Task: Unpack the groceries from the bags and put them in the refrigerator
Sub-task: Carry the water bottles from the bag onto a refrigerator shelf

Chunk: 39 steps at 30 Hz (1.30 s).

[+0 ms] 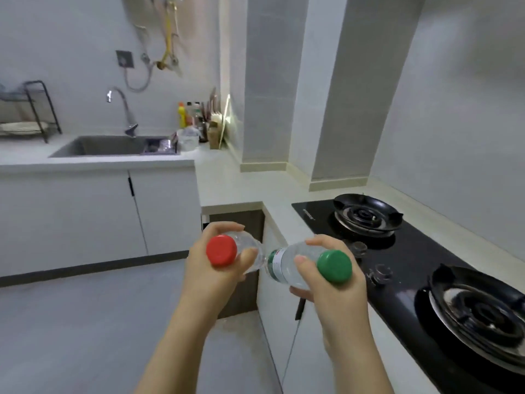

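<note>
The left hand [199,270] has its fingers and thumb curled round the neck end of a clear red-capped bottle [247,245], and the right hand [342,297] grips a green-capped bottle [287,263] the same way. Both caps point back at the camera and the bottle bodies angle inward, their far parts close together between the hands; whether they touch I cannot tell. These look like groceries on their way to the refrigerator, though neither it nor any bag is in view. To do the carry well, the grip should stay round the bottle shoulders rather than the smooth caps, and the two bottles are better held a little apart so they do not knock. With both hands full, opening the fridge door will probably mean setting one bottle down first — the pale countertop [241,189] just ahead would serve. That counter runs in an L: on its right arm sits a black glass hob [412,251] with two ringed burners, and on the far left arm a steel sink [93,145] with a curved tap [125,109], a dark dish rack [37,109] beside it and a cluster of condiment bottles [193,115] in the corner. White cabinet doors [85,217] stand below, the floor [85,322] is grey — the walls pale tile.
</note>
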### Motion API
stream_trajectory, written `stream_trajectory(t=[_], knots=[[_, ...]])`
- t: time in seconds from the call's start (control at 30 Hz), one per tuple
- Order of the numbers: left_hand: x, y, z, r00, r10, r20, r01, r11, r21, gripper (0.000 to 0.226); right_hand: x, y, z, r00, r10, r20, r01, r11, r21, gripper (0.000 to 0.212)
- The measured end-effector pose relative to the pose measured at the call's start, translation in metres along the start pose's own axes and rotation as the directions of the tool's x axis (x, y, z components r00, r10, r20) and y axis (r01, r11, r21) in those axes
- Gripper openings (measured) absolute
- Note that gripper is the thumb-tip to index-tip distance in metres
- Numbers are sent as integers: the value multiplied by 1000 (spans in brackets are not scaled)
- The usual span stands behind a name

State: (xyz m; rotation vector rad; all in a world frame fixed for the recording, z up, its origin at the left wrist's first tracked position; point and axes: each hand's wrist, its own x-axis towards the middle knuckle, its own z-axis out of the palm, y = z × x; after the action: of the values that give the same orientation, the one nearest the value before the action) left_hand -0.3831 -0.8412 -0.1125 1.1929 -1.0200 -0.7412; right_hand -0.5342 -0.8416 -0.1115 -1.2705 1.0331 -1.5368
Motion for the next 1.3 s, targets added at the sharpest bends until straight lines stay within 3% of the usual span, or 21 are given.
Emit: stream_trajectory(t=[0.13,0.3,0.47,0.63,0.83,0.93,1.13,1.3], knots=[[-4,-5,-53,984,-52,-171,60,997,45,30,0,13,51,975,33,219,-28,999,-26,20],[-30,-6,-105,907,-34,-420,100,986,135,33,-12,23,105,875,87,476,-83,996,-29,25],[-68,-1,-140,769,-7,-640,148,975,167,35,-33,29,145,694,113,711,-141,990,-19,21],[-119,10,-155,584,9,-812,154,981,122,27,-68,30,172,486,90,869,-163,987,-11,22],[-187,31,-176,327,93,-940,181,970,159,27,-128,17,197,226,35,974,-218,976,16,24],[-220,47,-191,221,169,-961,171,963,209,30,-162,-2,212,133,-25,991,-241,969,57,28],[-277,89,-238,34,283,-959,160,945,285,29,-233,-41,250,2,-153,988,-289,946,147,27],[-328,128,-297,-53,356,-933,154,926,345,30,-302,-78,292,-39,-191,981,-376,912,162,25]])
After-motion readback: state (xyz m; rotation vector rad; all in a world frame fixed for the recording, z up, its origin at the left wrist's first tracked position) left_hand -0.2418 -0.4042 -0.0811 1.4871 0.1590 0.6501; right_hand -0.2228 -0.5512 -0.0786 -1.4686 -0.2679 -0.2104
